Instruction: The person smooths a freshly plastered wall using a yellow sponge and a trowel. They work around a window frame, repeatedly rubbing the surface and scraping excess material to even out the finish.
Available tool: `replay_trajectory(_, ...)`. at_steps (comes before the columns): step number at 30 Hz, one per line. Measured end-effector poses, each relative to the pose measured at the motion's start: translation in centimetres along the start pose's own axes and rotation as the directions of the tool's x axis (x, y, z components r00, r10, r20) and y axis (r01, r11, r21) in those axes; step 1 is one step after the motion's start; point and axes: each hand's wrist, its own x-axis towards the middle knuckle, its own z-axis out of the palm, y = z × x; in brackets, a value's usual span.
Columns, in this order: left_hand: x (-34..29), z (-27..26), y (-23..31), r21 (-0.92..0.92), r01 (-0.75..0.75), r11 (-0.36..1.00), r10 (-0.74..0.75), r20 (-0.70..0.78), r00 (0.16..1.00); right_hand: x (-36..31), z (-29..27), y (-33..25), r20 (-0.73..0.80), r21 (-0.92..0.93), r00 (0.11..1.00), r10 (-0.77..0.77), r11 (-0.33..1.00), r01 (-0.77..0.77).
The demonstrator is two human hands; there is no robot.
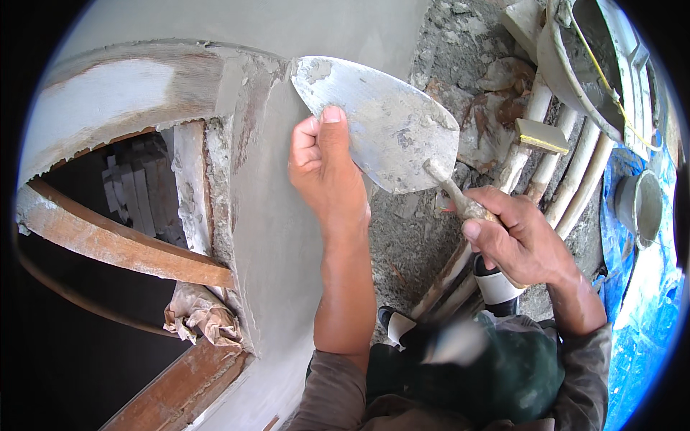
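A pointing trowel (392,118), its broad metal blade smeared with grey mortar, is held up close to the plastered wall (277,223). My right hand (521,237) is wrapped round its handle. At the blade's near left edge, my left hand (330,169) is closed, the thumb lying along the metal and the fingers curled underneath, partly hidden. The blade's tip points left, toward the corner where wet grey plaster meets a curved wooden frame (129,75). Whether the tip touches the wall I cannot tell.
Left, the frame surrounds a dark opening crossed by a curved wooden bar (129,237); crumpled paper (205,316) is wedged there. Right, several poles (550,161) carry a yellow-edged sponge block (540,136), near a mortar-stained bucket (564,79), a small pot (640,208) and blue tarp (640,337). Rubble lies below.
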Motion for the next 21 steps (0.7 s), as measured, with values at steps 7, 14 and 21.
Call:
replay_trajectory(7,0.2,-0.7,0.1,0.017,0.011,1.000,-0.011,0.018,1.000,0.0,0.5,-0.6,-0.024,-0.004,1.000,-0.008,1.000,0.008)
replay_trajectory(14,-0.4,-1.1,0.2,-0.049,0.008,0.999,-0.006,0.024,1.000,-0.3,1.2,-0.4,-0.037,-0.015,0.999,-0.019,1.000,0.018)
replay_trajectory(21,-1.2,-2.4,0.2,-0.010,0.015,1.000,-0.014,0.018,1.000,-0.9,2.0,0.0,-0.020,-0.007,0.999,-0.029,1.000,0.029)
